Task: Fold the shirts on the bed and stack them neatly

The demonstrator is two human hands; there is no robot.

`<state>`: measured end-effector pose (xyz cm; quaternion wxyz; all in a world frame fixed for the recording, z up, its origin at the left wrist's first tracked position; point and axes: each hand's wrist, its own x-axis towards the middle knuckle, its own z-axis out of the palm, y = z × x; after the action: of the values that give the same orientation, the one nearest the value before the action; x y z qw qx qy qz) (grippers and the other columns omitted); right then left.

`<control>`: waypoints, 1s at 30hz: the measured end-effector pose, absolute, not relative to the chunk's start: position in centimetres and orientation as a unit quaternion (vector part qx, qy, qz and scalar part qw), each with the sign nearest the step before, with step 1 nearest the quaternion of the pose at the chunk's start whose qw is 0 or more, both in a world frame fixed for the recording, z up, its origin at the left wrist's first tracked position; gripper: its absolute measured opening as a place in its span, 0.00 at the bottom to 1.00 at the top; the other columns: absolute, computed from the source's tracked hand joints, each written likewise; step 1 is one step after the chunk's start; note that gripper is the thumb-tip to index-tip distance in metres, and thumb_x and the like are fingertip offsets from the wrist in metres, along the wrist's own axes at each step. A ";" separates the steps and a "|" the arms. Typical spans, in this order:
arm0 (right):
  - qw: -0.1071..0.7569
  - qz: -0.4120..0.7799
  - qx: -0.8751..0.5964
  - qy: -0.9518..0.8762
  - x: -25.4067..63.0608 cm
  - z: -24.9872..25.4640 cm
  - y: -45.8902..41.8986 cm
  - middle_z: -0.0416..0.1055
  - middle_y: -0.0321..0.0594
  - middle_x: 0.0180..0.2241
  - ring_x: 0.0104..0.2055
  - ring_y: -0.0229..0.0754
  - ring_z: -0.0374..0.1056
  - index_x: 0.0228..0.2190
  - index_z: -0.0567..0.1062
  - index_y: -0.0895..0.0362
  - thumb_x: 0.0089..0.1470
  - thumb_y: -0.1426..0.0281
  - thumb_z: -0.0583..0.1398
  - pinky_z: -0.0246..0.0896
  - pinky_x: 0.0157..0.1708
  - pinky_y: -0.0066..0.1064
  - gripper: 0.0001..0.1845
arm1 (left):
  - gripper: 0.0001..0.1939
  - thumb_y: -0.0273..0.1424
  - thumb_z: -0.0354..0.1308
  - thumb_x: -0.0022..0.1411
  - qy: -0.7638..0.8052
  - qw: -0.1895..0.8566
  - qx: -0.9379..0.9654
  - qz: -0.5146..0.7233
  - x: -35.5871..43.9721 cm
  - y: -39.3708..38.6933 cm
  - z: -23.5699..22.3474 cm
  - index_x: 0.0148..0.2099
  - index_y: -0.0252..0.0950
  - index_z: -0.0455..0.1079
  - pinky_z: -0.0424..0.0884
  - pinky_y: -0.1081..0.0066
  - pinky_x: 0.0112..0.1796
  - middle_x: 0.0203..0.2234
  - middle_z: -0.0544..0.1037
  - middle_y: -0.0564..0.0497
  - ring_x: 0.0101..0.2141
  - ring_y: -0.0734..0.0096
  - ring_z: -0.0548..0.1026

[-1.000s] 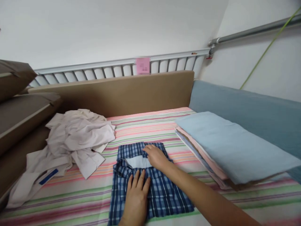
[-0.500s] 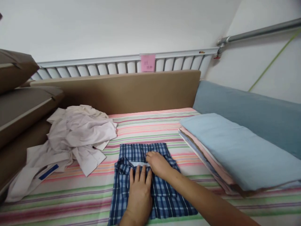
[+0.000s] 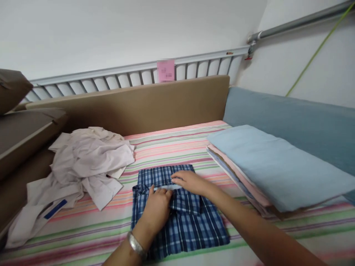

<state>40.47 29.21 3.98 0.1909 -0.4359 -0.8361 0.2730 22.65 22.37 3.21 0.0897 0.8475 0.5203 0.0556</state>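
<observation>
A blue plaid shirt (image 3: 191,231) lies folded on the striped bedsheet in front of me, with a pale light-blue strip showing along its upper fold. My left hand (image 3: 156,207) is closed at that fold, fingers curled over the cloth beside the pale strip; a silver bangle (image 3: 135,245) circles the wrist. Reaching in from the right, my right hand (image 3: 190,181) is just above the far part of the shirt. Its fingers are stretched out and the thumb is slightly apart, near the strip's right end. My left hand and forearm cover the shirt's left part.
A crumpled heap of white clothes (image 3: 91,155) lies to the left on the striped bedsheet (image 3: 166,142), beside brown cushions (image 3: 24,129). At right rests a folded cloth stack (image 3: 266,162), light blue on top. A brown padded board (image 3: 155,105) and radiator (image 3: 108,82) stand behind.
My left hand has gone from lying flat with fingers spread to curled at the fold. The plaid flap between the hands has shifted. My right hand has lifted slightly, and the view has turned slightly.
</observation>
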 end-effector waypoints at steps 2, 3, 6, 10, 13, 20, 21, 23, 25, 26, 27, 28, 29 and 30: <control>0.233 0.279 -0.470 -0.804 42.9 4.7 28.9 0.72 0.42 0.47 0.50 0.44 0.66 0.45 0.73 0.56 0.53 0.68 0.55 0.58 0.50 0.38 0.18 | 0.29 0.21 0.49 0.51 0.512 0.109 0.850 0.065 21.8 22.3 3.5 0.55 0.44 0.62 0.50 0.47 0.57 0.50 0.72 0.48 0.52 0.62 0.67; 0.248 0.281 -0.482 -0.792 44.3 4.8 28.4 0.71 0.42 0.48 0.51 0.44 0.65 0.47 0.72 0.55 0.51 0.71 0.54 0.58 0.52 0.38 0.20 | 0.31 0.21 0.51 0.49 0.511 0.108 0.850 0.070 21.1 22.1 3.4 0.57 0.45 0.61 0.50 0.47 0.57 0.54 0.69 0.49 0.55 0.61 0.64; 0.253 0.270 -0.489 -0.790 47.7 3.8 26.1 0.67 0.41 0.52 0.55 0.42 0.61 0.49 0.71 0.53 0.43 0.82 0.50 0.55 0.55 0.41 0.31 | 0.36 0.20 0.53 0.48 0.518 0.073 0.844 0.122 17.8 21.1 1.8 0.59 0.48 0.58 0.51 0.48 0.57 0.60 0.61 0.50 0.61 0.58 0.54; 0.213 0.238 -0.478 -0.818 48.9 1.1 23.0 0.51 0.41 0.62 0.63 0.43 0.48 0.54 0.66 0.49 0.39 0.85 0.49 0.48 0.59 0.44 0.40 | 0.31 0.25 0.54 0.52 0.564 0.097 0.770 0.281 12.0 20.4 -1.5 0.59 0.44 0.58 0.57 0.50 0.56 0.60 0.59 0.45 0.60 0.58 0.56; 0.224 0.213 -0.500 -0.809 48.0 -0.3 22.5 0.50 0.43 0.62 0.63 0.47 0.48 0.53 0.67 0.49 0.44 0.81 0.53 0.48 0.59 0.47 0.34 | 0.29 0.32 0.55 0.51 0.636 0.191 0.648 0.372 9.5 21.1 -2.7 0.57 0.39 0.60 0.67 0.53 0.49 0.55 0.66 0.41 0.53 0.56 0.67; 0.228 0.201 -0.546 -0.781 46.5 -1.0 24.2 0.65 0.47 0.54 0.56 0.49 0.60 0.45 0.75 0.53 0.45 0.77 0.55 0.54 0.55 0.48 0.23 | 0.19 0.32 0.61 0.39 0.678 0.324 0.506 0.425 11.1 24.7 -1.6 0.38 0.33 0.72 0.70 0.65 0.34 0.25 0.76 0.50 0.28 0.64 0.74; 0.228 0.200 -0.544 -0.782 46.6 -0.9 24.2 0.66 0.47 0.52 0.55 0.49 0.61 0.42 0.76 0.53 0.44 0.77 0.55 0.54 0.55 0.47 0.22 | 0.14 0.32 0.61 0.40 0.676 0.326 0.504 0.428 11.5 24.8 -1.4 0.34 0.34 0.72 0.69 0.65 0.34 0.22 0.76 0.51 0.27 0.65 0.74; 0.246 0.205 -0.532 -0.784 46.8 -0.5 24.2 0.70 0.44 0.49 0.52 0.48 0.64 0.36 0.77 0.53 0.43 0.78 0.54 0.55 0.54 0.46 0.19 | 0.08 0.33 0.59 0.41 0.661 0.330 0.506 0.445 11.8 24.6 -0.8 0.28 0.35 0.72 0.68 0.66 0.34 0.22 0.76 0.51 0.28 0.65 0.73; 0.288 0.239 -0.513 -0.772 47.0 0.2 24.5 0.72 0.42 0.44 0.49 0.46 0.66 0.33 0.77 0.53 0.44 0.76 0.53 0.57 0.52 0.44 0.16 | 0.07 0.33 0.59 0.43 0.630 0.346 0.508 0.474 11.8 24.2 0.0 0.27 0.36 0.72 0.67 0.67 0.37 0.27 0.77 0.50 0.32 0.64 0.73; 0.310 0.269 -0.507 -0.758 47.1 0.6 24.8 0.73 0.41 0.42 0.47 0.45 0.67 0.32 0.76 0.54 0.45 0.75 0.53 0.59 0.50 0.42 0.14 | 0.08 0.34 0.59 0.44 0.611 0.363 0.505 0.490 11.7 24.1 0.4 0.29 0.36 0.72 0.67 0.68 0.38 0.29 0.78 0.50 0.34 0.64 0.73; 0.329 0.302 -0.505 -0.739 47.2 0.9 25.2 0.74 0.41 0.39 0.44 0.45 0.68 0.32 0.75 0.54 0.47 0.73 0.53 0.60 0.47 0.40 0.12 | 0.09 0.34 0.60 0.45 0.590 0.389 0.496 0.505 11.6 24.1 0.8 0.30 0.36 0.72 0.67 0.69 0.38 0.30 0.77 0.50 0.34 0.66 0.73; 0.343 0.336 -0.507 -0.716 47.2 1.2 25.7 0.74 0.40 0.35 0.40 0.44 0.68 0.31 0.74 0.55 0.48 0.70 0.53 0.62 0.43 0.38 0.11 | 0.10 0.35 0.60 0.45 0.573 0.420 0.480 0.515 11.6 24.3 1.1 0.31 0.36 0.71 0.66 0.71 0.36 0.29 0.77 0.51 0.32 0.68 0.72; 0.354 0.367 -0.512 -0.691 47.1 1.2 26.4 0.74 0.39 0.32 0.36 0.43 0.68 0.30 0.73 0.56 0.49 0.67 0.52 0.63 0.39 0.36 0.11 | 0.11 0.37 0.61 0.45 0.560 0.451 0.456 0.524 11.6 24.7 1.4 0.31 0.36 0.70 0.65 0.73 0.32 0.26 0.75 0.53 0.29 0.71 0.71; 0.363 0.390 -0.521 -0.667 47.1 1.1 27.1 0.73 0.38 0.29 0.33 0.42 0.68 0.29 0.72 0.56 0.50 0.64 0.52 0.62 0.35 0.34 0.12 | 0.12 0.38 0.61 0.45 0.559 0.480 0.427 0.524 11.8 25.2 1.5 0.31 0.36 0.69 0.63 0.75 0.28 0.22 0.73 0.55 0.24 0.75 0.69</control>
<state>47.06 27.09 1.11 0.3632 -0.5209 -0.6667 0.3902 11.77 25.21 1.49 0.4801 0.4274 0.5591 0.5237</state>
